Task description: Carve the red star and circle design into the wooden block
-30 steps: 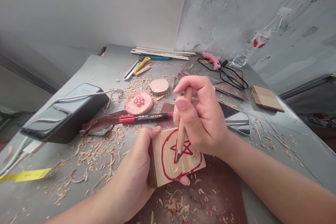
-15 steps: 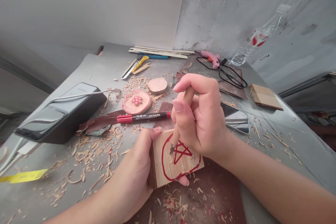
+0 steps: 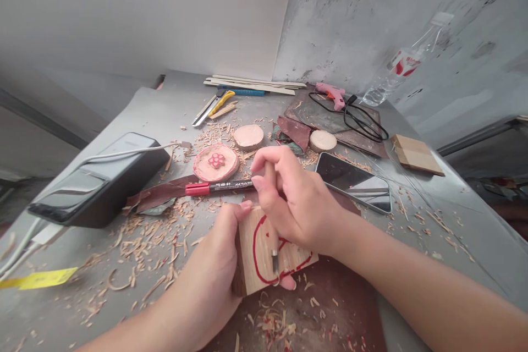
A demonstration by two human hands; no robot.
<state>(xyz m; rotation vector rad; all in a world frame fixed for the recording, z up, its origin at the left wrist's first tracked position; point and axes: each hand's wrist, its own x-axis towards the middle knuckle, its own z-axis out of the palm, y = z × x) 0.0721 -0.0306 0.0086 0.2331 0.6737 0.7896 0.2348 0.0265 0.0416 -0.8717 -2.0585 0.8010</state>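
Note:
Gripped at its left side by my left hand (image 3: 214, 253) is a square wooden block (image 3: 249, 247), its fingertips showing beneath the lower edge. Red marker lines form a rounded outline on the block's face, and my right hand partly hides the star drawn inside. My right hand (image 3: 295, 198) is closed around the wooden handle of a carving chisel (image 3: 272, 239). The chisel's metal tip touches the block close to the lower red line. Behind the hands lies a red marker (image 3: 218, 187), its right end hidden by my right fingers.
Wood shavings cover much of the grey table. A black power station (image 3: 99, 181) stands left. Farther back are wood slices (image 3: 248, 136), a yellow utility knife (image 3: 214, 107) and a pink glue gun (image 3: 332, 94). A phone (image 3: 355, 181), a wooden board (image 3: 416, 154) and a bottle (image 3: 406, 63) are right.
My right hand and the chisel have moved left and down, the tip going from beside the star to the lower red line. The phone and a small wood slice are now uncovered.

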